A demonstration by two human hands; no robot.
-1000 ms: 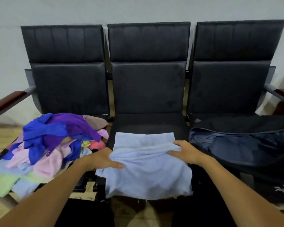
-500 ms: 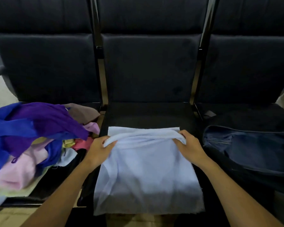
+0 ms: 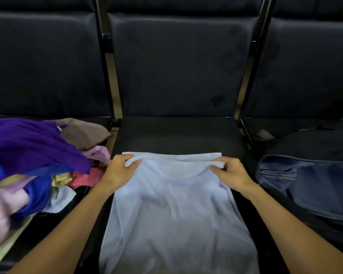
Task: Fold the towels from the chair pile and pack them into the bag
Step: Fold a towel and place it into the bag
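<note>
A light blue towel lies spread over the middle seat and hangs past its front edge. My left hand pinches the towel's folded top layer at its left corner. My right hand pinches the same layer at its right corner. That upper layer sits just short of the far edge of the layer beneath. A pile of towels in purple, blue, pink, brown, red and yellow covers the left seat. The dark blue bag lies on the right seat with its zipper side facing me.
Three black padded chairs stand joined in a row, their backrests filling the upper view. Bare black seat shows behind the towel. Metal frame bars separate the seats.
Both hands have carried the towel's near edge away from me up to its far edge, doubling it over. The camera has come closer and tilted down.
</note>
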